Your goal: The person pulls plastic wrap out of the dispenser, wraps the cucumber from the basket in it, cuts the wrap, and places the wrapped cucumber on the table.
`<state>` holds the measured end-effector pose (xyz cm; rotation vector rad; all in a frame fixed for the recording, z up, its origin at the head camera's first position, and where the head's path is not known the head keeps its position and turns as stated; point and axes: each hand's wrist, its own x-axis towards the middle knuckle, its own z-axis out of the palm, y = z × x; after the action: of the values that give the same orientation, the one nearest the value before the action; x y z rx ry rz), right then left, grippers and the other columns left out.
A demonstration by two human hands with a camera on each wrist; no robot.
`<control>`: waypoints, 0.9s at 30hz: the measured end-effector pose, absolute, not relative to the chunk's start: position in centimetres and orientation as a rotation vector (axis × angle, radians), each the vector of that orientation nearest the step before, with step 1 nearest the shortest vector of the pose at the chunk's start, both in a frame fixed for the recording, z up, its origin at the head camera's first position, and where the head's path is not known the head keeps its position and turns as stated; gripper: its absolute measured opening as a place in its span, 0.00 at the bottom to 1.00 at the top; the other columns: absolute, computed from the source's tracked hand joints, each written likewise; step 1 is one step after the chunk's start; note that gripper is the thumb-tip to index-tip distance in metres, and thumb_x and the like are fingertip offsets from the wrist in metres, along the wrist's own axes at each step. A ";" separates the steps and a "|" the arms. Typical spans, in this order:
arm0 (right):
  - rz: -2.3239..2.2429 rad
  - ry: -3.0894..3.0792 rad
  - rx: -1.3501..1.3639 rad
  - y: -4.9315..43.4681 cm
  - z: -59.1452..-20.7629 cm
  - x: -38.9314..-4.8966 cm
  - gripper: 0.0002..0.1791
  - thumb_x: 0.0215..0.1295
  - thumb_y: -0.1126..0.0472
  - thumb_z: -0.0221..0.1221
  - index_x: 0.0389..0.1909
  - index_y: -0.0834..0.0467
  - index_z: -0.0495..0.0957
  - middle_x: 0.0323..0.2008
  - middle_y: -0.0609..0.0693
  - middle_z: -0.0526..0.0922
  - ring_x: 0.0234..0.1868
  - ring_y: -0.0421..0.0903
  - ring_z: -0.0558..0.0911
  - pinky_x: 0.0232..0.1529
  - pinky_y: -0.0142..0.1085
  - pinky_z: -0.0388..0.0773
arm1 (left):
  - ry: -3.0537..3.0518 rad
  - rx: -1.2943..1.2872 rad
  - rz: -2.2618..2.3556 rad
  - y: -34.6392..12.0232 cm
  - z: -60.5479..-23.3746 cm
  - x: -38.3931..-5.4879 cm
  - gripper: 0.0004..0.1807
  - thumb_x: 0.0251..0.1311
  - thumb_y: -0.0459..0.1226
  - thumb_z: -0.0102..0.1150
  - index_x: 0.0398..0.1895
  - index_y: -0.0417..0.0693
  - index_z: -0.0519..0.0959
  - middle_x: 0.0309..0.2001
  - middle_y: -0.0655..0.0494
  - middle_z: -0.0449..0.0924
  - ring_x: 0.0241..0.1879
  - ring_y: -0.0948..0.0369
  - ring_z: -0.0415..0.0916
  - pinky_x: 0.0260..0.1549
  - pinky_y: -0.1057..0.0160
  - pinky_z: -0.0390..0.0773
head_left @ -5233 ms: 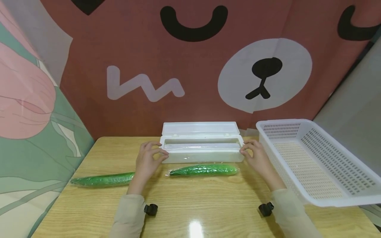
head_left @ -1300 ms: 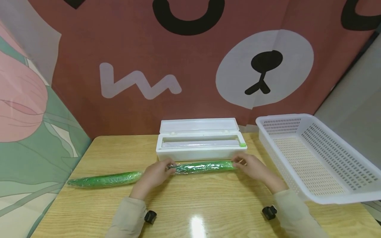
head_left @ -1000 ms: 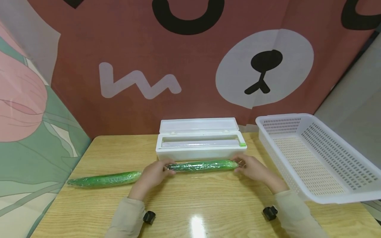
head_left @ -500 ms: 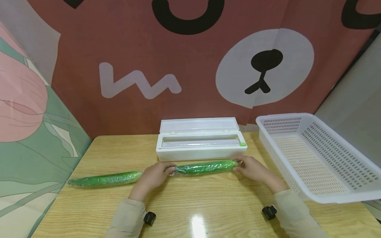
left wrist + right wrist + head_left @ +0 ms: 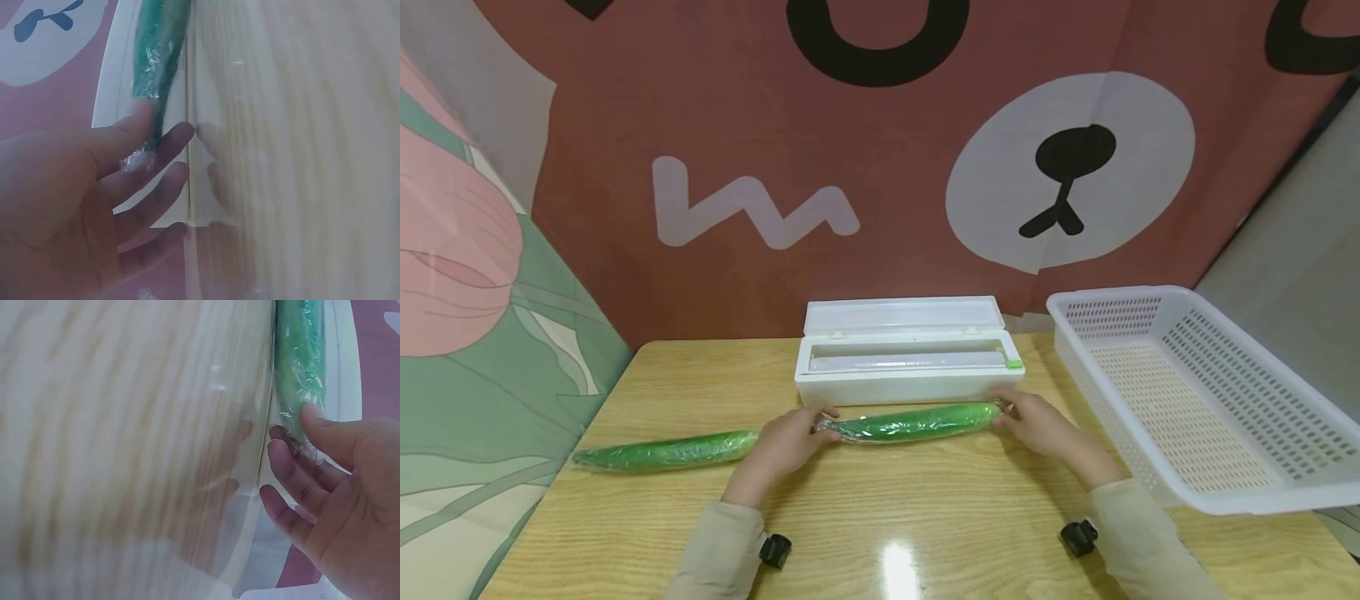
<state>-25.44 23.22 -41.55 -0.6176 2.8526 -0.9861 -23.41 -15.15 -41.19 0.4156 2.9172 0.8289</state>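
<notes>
A cucumber in clear plastic film (image 5: 917,422) lies crosswise in front of the white cling film box, its pale end toward the right. My left hand (image 5: 788,442) pinches the dark, narrow end; the left wrist view shows thumb and forefinger on the bunched film tip (image 5: 139,161), the other fingers spread. At the pale end, my right hand (image 5: 1037,423) pinches the wrapping between thumb and fingers, with crumpled film (image 5: 307,450) between them in the right wrist view. A second wrapped cucumber (image 5: 662,454) rests on the table to the left, beside my left wrist.
Behind the held cucumber stands the cling film box (image 5: 910,389), lid (image 5: 904,316) raised, a film roll (image 5: 910,362) inside and a green slider (image 5: 1014,364) at its right end. A white perforated basket (image 5: 1138,450) sits at the right of the wooden table (image 5: 880,517). A printed curtain hangs behind.
Both hands have moved from the box's two ends down to the ends of the cucumber. The green slider now shows at the box's right end. Over the last second, the cucumber shifts slightly between the hands.
</notes>
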 end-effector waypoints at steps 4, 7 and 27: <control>-0.994 2.864 -0.592 23.3 -41.6 -25.4 0.13 0.69 0.67 0.59 0.53 0.62 0.75 0.43 0.57 0.82 0.41 0.51 0.82 0.43 0.47 0.80 | 2.936 0.406 0.831 -15.2 -41.2 -23.5 0.10 0.64 0.48 0.62 0.43 0.56 0.81 0.33 0.63 0.82 0.31 0.64 0.74 0.36 0.53 0.76; -0.973 2.871 -0.594 23.3 -41.5 -25.3 0.09 0.70 0.65 0.58 0.49 0.61 0.77 0.40 0.54 0.83 0.43 0.52 0.81 0.45 0.50 0.79 | 2.937 0.409 0.827 -15.3 -41.1 -23.4 0.07 0.66 0.46 0.61 0.41 0.56 0.83 0.36 0.62 0.83 0.34 0.61 0.78 0.40 0.50 0.77; -0.892 2.841 -0.580 23.0 -41.3 -25.3 0.17 0.64 0.64 0.65 0.52 0.67 0.81 0.38 0.50 0.83 0.37 0.44 0.78 0.38 0.42 0.77 | 2.835 0.419 0.793 -15.6 -40.9 -22.9 0.14 0.55 0.43 0.71 0.46 0.53 0.87 0.37 0.64 0.85 0.42 0.59 0.81 0.49 0.44 0.75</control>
<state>-25.25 23.00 -41.33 -0.5801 2.8414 -0.8921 -22.90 -15.64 -40.92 0.4193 2.8351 0.7935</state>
